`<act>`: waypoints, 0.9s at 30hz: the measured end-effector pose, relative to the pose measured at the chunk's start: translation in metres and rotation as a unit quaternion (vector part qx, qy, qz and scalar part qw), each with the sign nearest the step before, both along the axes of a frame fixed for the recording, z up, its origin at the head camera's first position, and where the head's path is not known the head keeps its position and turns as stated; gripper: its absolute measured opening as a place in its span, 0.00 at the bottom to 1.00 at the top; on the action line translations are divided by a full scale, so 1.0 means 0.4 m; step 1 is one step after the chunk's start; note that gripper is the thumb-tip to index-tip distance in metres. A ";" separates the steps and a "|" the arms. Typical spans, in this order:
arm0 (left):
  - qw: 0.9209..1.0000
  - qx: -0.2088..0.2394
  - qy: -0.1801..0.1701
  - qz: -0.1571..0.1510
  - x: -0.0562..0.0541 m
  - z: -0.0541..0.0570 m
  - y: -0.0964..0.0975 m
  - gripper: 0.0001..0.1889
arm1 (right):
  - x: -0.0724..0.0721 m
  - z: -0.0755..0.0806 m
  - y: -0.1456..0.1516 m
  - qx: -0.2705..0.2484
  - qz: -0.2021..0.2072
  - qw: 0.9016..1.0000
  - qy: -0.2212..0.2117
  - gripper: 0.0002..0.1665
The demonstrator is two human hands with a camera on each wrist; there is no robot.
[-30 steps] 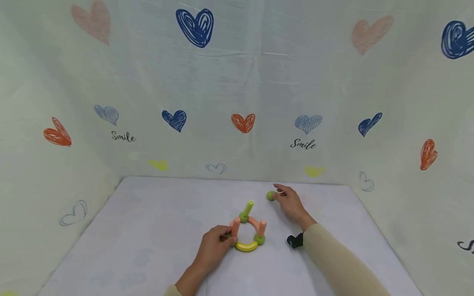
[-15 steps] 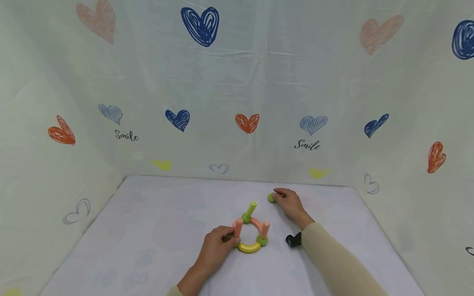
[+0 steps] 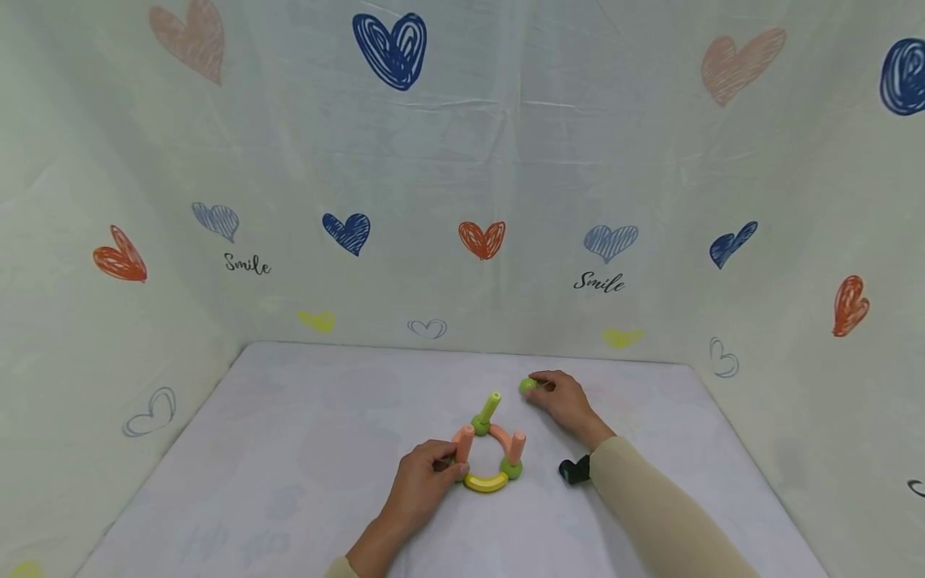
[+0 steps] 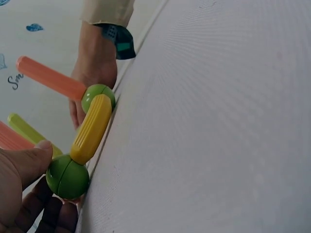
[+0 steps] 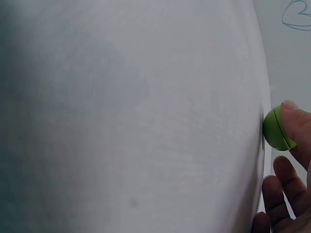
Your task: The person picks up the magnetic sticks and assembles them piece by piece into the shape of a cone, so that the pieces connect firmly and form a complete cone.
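A ring-shaped ball-and-rod toy frame stands on the table. It has green balls (image 4: 68, 177), a curved yellow rod (image 3: 486, 483), curved pink rods and upright pink rods (image 3: 517, 448). An upright yellow-green rod (image 3: 491, 407) rises from its far ball (image 3: 480, 425). My left hand (image 3: 421, 486) grips the frame's left corner, thumb and fingers around the green ball and the foot of its pink rod. Farther back and to the right, my right hand (image 3: 567, 401) pinches a loose green ball (image 5: 278, 128) between thumb and index finger, low at the tabletop.
The white table (image 3: 325, 417) ends at a back edge close beyond the right hand. A pale cloth (image 3: 506, 160) with printed hearts hangs behind and along the sides. A black strap-like device (image 3: 574, 470) sits at the right wrist.
My right index finger and thumb have come round the loose green ball. The left hand keeps its grip on the frame. The view has shifted slightly.
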State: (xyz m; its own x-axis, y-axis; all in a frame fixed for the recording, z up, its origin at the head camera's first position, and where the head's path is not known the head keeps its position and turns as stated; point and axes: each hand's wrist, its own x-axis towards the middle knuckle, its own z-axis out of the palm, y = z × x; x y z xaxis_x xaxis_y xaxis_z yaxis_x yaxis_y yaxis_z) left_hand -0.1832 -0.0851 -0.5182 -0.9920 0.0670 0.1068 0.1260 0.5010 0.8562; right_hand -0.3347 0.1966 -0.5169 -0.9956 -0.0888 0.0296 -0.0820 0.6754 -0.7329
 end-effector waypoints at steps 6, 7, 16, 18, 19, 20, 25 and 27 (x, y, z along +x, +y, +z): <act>1.000 0.001 0.008 0.003 -0.004 -0.001 0.001 0.18 | -0.002 -0.004 -0.004 0.011 0.014 1.000 0.014 0.22; 1.000 0.000 0.008 0.004 -0.004 -0.001 0.001 0.18 | -0.003 -0.003 -0.004 0.014 0.017 1.000 0.015 0.22; 1.000 -0.006 0.016 0.001 -0.002 -0.007 0.002 0.18 | 0.005 0.000 -0.006 0.040 0.026 0.998 0.033 0.24; 1.000 -0.006 0.015 0.001 -0.003 -0.006 0.003 0.18 | 0.008 0.002 -0.006 0.043 0.025 0.998 0.037 0.24; 1.000 -0.005 0.015 0.002 -0.003 -0.005 0.003 0.18 | 0.009 0.002 -0.006 0.044 0.025 0.998 0.040 0.25; 1.000 -0.007 0.018 0.001 -0.004 -0.005 0.003 0.18 | 0.010 0.004 -0.007 0.044 0.024 0.998 0.042 0.25; 1.000 -0.007 0.022 0.004 -0.002 -0.001 0.004 0.18 | 0.016 0.012 -0.011 0.042 0.021 0.997 0.062 0.25; 1.000 -0.006 0.019 0.006 -0.001 -0.001 0.004 0.18 | 0.021 0.015 -0.012 0.038 0.019 0.997 0.070 0.25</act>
